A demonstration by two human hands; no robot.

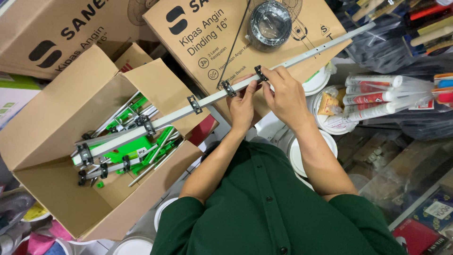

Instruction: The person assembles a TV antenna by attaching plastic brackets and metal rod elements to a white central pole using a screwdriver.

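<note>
Hands (243,105) (285,94) are gripping a long white metal bar (207,100) near a black clamp (260,72).
Bar is spanning the open cardboard box (52,137); its unsupported far end is risking knocking the cable coil (270,23).

One head-worn camera looks steeply down (close) over the person's chest.

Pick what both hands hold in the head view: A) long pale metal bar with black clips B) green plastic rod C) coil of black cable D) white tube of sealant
A: the left hand and right hand both grip the long pale metal bar, fingers at a black clip; its far end lies in the open cardboard box.
</note>
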